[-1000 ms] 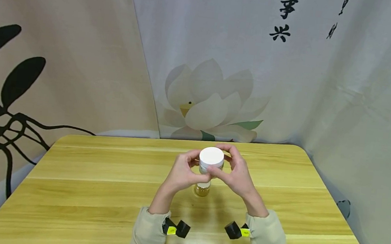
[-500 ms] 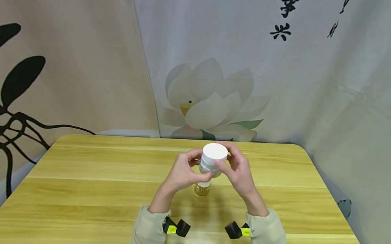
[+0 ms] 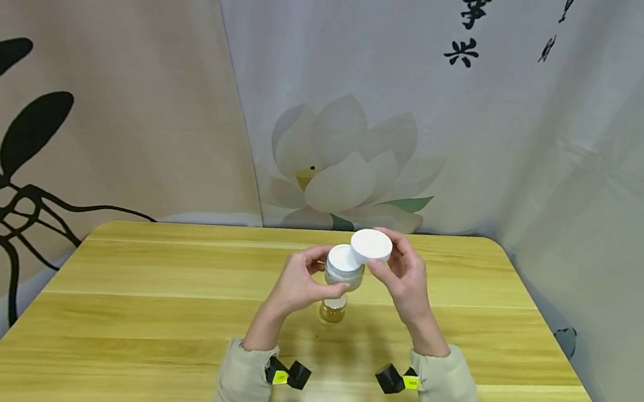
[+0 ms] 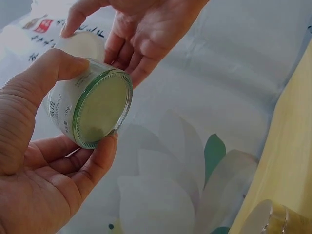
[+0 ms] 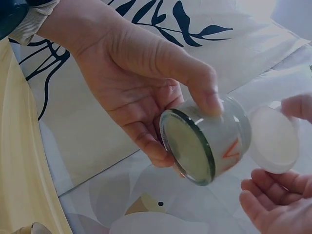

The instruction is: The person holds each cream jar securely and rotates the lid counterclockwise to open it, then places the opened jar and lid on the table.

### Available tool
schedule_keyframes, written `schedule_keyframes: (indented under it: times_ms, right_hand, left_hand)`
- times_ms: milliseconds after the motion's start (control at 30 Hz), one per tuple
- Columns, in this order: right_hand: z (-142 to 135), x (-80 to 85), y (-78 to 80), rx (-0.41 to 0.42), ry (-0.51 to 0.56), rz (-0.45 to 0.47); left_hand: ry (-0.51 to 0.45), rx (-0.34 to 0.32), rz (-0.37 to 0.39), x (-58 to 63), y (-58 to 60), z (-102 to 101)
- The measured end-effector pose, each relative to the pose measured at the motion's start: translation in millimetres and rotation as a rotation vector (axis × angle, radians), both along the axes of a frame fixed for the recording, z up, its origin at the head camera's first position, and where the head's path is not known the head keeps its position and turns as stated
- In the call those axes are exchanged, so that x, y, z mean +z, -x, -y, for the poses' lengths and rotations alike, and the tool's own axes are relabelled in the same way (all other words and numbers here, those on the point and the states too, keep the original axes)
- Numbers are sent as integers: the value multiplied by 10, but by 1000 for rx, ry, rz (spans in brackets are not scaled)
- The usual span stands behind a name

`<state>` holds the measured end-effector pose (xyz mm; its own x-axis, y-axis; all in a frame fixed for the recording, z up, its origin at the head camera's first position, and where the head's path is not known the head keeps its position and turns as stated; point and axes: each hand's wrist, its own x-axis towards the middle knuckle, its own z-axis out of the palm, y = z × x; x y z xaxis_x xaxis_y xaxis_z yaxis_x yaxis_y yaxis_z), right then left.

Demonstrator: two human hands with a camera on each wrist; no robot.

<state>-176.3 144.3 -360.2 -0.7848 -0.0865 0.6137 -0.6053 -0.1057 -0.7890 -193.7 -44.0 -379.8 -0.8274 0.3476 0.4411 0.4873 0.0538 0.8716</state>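
A glass cream jar (image 3: 344,273) with a white top surface is gripped by my left hand (image 3: 303,284), thumb on one side and fingers on the other. Its thick clear base shows in the left wrist view, along with printed text and "50g" on the side. My right hand (image 3: 407,285) pinches a round white lid (image 3: 372,244) by its edge, just right of and above the jar's mouth. In the right wrist view a narrow gap shows between the lid (image 5: 275,141) and the jar (image 5: 209,139). Below the hands, a small gold jar (image 3: 333,309) with a pale top stands on the table.
The wooden table (image 3: 166,342) stretches out to both sides of the hands. Behind it hangs a printed curtain (image 3: 359,67) with a lotus, dark leaves and writing. Small black cameras sit at both wrists.
The lid has come off the jar; my right hand has lifted it up and to the right. My left hand still holds the jar in nearly the same place.
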Motion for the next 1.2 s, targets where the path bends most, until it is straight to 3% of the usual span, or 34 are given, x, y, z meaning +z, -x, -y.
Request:
schedule_keyframes:
  times_ms: [200,700,1200]
  right_hand:
    - [-37,-6,-2,-15,69,27]
    - [-167,-61,2,-74,108,41]
    - [-392,-156,-23,-119,37,-34]
  left_hand:
    - [-4,23,25,-8,1,52]
    - [4,89,71,-6,14,202]
    - [7,127,86,-17,25,284]
